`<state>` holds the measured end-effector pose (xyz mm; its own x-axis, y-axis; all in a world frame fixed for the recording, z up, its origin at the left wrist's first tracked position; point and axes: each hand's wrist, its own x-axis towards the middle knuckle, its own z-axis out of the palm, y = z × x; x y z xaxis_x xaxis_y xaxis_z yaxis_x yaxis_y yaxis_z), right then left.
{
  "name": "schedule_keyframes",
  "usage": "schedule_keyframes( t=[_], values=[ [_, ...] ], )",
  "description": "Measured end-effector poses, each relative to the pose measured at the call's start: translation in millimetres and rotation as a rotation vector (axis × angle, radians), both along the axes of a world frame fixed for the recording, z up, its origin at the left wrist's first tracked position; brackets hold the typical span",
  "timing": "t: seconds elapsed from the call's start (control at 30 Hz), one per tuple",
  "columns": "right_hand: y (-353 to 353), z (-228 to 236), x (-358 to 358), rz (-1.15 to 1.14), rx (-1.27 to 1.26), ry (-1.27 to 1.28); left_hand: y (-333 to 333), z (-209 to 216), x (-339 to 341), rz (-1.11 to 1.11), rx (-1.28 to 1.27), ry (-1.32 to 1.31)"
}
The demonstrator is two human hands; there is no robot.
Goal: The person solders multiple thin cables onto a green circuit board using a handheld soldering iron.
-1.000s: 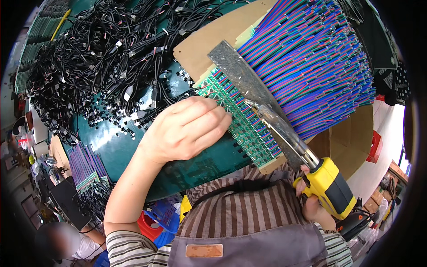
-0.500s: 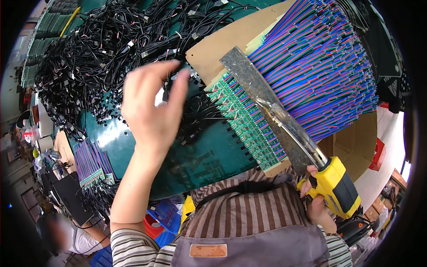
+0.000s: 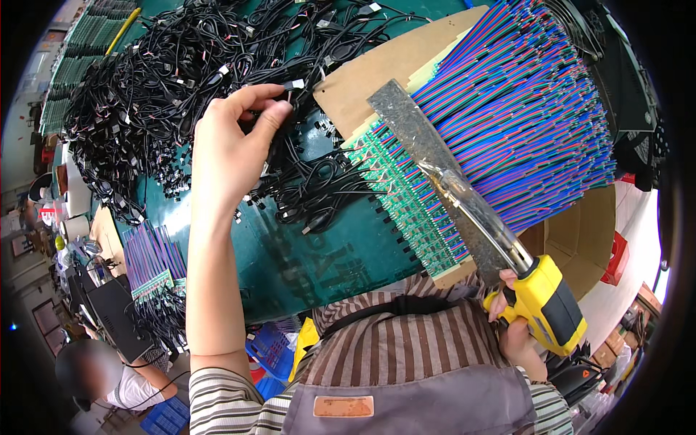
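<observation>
My left hand (image 3: 235, 145) is over the pile of black cables (image 3: 181, 65), thumb and forefinger closed on a thin black cable (image 3: 290, 96) near its pale end. My right hand (image 3: 518, 339) grips a yellow and black soldering gun (image 3: 552, 304), finger around the trigger. Its long metal barrel points up and left, with the tip over a dark metal bar (image 3: 413, 127). This bar lies across a row of green circuit boards (image 3: 409, 210). Bundled blue, red, green and black wires (image 3: 507, 123) fan out beyond the bar. Several black cables are attached along the boards' left edge.
A brown board (image 3: 391, 51) lies under the circuit boards on the green table (image 3: 326, 268). An open cardboard box (image 3: 580, 225) stands at the right. Another wired board bundle (image 3: 156, 268) sits at the left, near a co-worker (image 3: 138, 384). Blue baskets (image 3: 275, 351) are below the table edge.
My left hand has moved slightly left and its fingers have closed from a spread pose onto a black cable. The right hand and soldering gun stay nearly still.
</observation>
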<state>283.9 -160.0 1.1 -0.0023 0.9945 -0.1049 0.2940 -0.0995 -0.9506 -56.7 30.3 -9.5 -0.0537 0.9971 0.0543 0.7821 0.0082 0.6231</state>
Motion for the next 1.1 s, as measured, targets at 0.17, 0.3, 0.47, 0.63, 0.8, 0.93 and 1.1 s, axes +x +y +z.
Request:
schedule_keyframes(
  t=[0.17, 0.3, 0.47, 0.63, 0.8, 0.93, 1.1],
  values=[
    [-3.5, -3.0, 1.4, -0.009, -0.007, 0.019, -6.0, 3.8, -6.2, -0.108, 0.015, 0.168],
    [-3.2, -3.8, -0.6, -0.035, 0.017, 0.077, -4.6, 5.1, -18.3, -0.092, 0.046, 0.178],
    [-5.0, -5.8, 0.6, -0.018, 0.025, 0.107, -8.6, 9.4, -23.4, -0.142, 0.171, 0.315],
    [-17.3, -18.6, 4.4, 0.105, -0.012, 0.204, -20.2, 23.5, -22.8, -0.038, 0.37, 0.014],
    [-11.5, -13.4, -1.1, -0.072, 0.015, 0.315, -50.0, 44.5, 14.3, -0.043, 0.013, -0.315],
    [-18.1, -11.8, 14.3, 0.038, -0.012, 0.146, -65.0, 34.0, 49.7, -0.196, -0.133, -0.312],
    [-36.2, -20.7, 34.2, 0.083, 0.003, 0.017, -64.2, 21.0, 69.2, -0.21, -0.186, -0.19]
  ],
)
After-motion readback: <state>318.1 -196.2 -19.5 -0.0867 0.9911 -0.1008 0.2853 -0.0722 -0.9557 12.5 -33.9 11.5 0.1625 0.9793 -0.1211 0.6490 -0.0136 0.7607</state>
